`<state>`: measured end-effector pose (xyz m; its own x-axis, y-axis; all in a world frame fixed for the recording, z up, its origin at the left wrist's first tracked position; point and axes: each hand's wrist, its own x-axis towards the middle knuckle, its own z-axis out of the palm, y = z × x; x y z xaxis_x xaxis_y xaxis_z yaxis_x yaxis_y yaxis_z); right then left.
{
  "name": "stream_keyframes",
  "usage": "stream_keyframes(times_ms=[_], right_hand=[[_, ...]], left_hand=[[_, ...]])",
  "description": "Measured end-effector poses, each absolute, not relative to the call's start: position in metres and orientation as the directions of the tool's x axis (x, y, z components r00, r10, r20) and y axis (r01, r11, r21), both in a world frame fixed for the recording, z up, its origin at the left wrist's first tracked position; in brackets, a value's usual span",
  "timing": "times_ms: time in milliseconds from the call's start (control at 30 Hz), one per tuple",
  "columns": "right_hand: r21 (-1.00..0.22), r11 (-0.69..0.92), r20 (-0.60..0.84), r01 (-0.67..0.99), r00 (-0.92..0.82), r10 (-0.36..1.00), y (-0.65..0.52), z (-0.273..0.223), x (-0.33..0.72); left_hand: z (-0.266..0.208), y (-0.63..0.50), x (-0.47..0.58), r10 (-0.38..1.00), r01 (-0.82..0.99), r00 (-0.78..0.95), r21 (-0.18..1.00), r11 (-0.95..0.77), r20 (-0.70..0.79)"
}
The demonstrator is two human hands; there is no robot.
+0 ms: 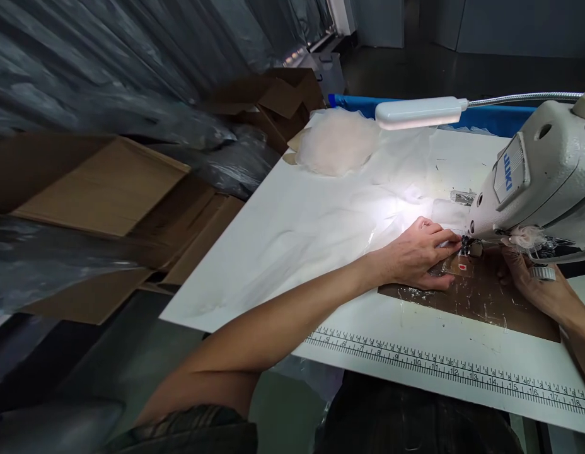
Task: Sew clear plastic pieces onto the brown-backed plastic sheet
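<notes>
A white JUKI sewing machine stands at the right, its presser foot lowered over the brown plate. My left hand lies palm down just left of the foot, fingers stretched toward it and thumb apart. Sheer white fabric spreads over the table behind this hand and runs close to its fingers. Right of the needle area, my right hand is partly covered by the machine head and a knurled knob. Its fingertips are hidden, so I cannot see what it holds.
A white lamp lights the work area. A round pile of pale sheer fabric sits at the table's far corner. A printed ruler follows the near edge. Cardboard boxes and plastic sheeting crowd the left side.
</notes>
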<state>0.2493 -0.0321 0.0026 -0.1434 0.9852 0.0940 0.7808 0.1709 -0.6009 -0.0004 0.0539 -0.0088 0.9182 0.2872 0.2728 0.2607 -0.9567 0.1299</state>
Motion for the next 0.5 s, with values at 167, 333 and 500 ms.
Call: stream_keyframes(times_ms=[167,333,500], right_hand=[[-0.675,0.033,0.013,0.737,-0.033,0.999,-0.04,-0.001,0.237],[-0.606,-0.065,0.096,0.793,0.154,0.983,-0.048,-0.009,0.232],[-0.577,0.0,0.16,0.817,0.113,0.981,-0.046,-0.01,0.236]], left_hand=[[-0.01,0.053,0.0,0.303,0.282,0.918,0.114,-0.953,0.257],[-0.008,0.05,0.0,0.357,0.338,0.911,0.123,-0.933,0.207],[-0.004,0.049,-0.001,0.396,0.359,0.905,0.217,-0.908,0.158]])
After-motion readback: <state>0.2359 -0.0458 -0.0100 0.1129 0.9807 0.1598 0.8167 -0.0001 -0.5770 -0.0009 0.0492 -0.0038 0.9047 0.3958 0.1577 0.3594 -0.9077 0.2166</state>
